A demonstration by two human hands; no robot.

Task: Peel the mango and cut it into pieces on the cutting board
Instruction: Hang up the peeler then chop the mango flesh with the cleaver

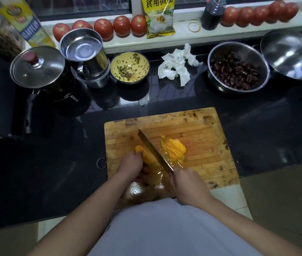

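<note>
Right now your left hand [130,161] is curled over the peeled orange mango piece [142,154] near the middle of the worn wooden cutting board [202,126], fingertips pressing it down, while your right hand [187,183] has a closed grip round the handle of the broad steel cleaver [154,151]. Its blade runs diagonally between that held piece and the heap of cut orange mango slices [174,150] lying just to the right. The wet sheen on the board near you looks like juice, though the dim light makes that hard to confirm. That is your main risk, I'd judge: slick fruit could skid under the blade, and your left fingertips sit right beside the edge, so a slip would carry steel towards them. Tuck those fingertips back. The board also overhangs the front of the dark glossy counter [54,172]; heavy chopping could tip it
</note>
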